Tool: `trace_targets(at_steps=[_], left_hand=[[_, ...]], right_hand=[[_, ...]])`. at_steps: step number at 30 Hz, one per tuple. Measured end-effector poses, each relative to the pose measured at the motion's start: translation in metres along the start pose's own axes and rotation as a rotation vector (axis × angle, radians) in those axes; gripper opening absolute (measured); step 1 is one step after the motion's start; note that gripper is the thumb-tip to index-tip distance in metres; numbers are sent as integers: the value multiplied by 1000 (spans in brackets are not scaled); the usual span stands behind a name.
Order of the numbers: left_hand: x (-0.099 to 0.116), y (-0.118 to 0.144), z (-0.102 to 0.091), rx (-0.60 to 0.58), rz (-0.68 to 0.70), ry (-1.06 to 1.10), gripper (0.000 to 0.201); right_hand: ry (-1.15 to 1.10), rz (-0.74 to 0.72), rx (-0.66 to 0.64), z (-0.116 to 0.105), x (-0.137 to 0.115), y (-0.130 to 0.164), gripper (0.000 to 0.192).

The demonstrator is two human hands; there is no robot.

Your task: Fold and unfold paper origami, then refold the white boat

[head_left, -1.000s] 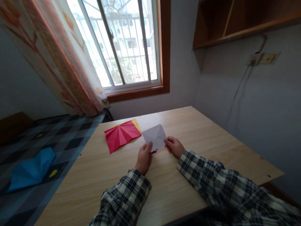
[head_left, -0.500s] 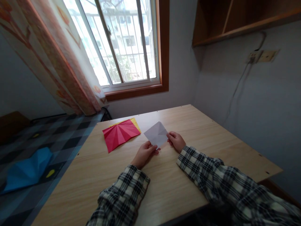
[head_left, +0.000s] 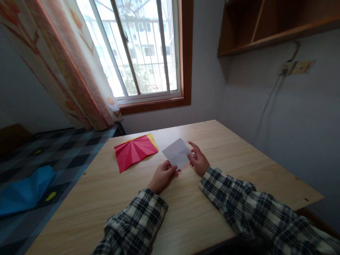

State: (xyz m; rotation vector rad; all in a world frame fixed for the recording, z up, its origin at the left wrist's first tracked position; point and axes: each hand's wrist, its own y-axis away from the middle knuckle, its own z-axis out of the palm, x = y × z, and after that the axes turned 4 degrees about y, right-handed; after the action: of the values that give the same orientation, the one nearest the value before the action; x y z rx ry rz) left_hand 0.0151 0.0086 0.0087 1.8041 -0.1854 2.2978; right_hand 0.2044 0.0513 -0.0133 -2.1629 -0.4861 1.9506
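Note:
A white square of paper [head_left: 175, 151], turned with a corner toward the window, is held just over the wooden table. My left hand [head_left: 163, 174] pinches its near corner, thumb on top and fingers underneath. At the right corner, my right hand [head_left: 198, 161] has its thumb on the paper with the index finger raised away; the other fingers are partly hidden behind the sheet. Left of the paper lies a creased red sheet [head_left: 135, 153] with folds fanning out from its far edge. A yellow sheet [head_left: 152, 140] sticks out beneath it.
The pale wooden table [head_left: 233, 166] reaches toward the window wall. Beside it on the left, a blue folded paper [head_left: 28, 191] rests on a checked bedspread [head_left: 77, 145]. A wooden shelf [head_left: 265, 46] hangs on the right wall above a socket [head_left: 288, 67] with a cord.
My right index finger has lifted off the paper and straightened, while the thumb stays at the corner. My left hand keeps its pinch. The view has shifted slightly.

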Motion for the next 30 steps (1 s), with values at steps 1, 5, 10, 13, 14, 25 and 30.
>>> trace_targets(at_steps=[1, 5, 10, 13, 14, 25, 30], left_hand=[[0, 0, 0, 1, 3, 0, 41], [-1, 2, 1, 3, 11, 4, 43], [-2, 4, 1, 10, 12, -14, 43], [-2, 4, 2, 11, 14, -13, 41], [-1, 4, 2, 11, 14, -18, 40], [1, 4, 5, 27, 20, -58, 40], [0, 3, 3, 25, 34, -63, 39]], right_hand=[[17, -12, -5, 0, -1, 1, 60], [73, -35, 5, 0, -3, 2, 60], [138, -80, 10, -3, -2, 0, 59], [218, -128, 8, -5, -3, 0, 54], [244, -146, 8, -6, -4, 0, 52], [236, -226, 80, -5, -8, -1, 33], [74, -172, 59, -3, -2, -3, 26]])
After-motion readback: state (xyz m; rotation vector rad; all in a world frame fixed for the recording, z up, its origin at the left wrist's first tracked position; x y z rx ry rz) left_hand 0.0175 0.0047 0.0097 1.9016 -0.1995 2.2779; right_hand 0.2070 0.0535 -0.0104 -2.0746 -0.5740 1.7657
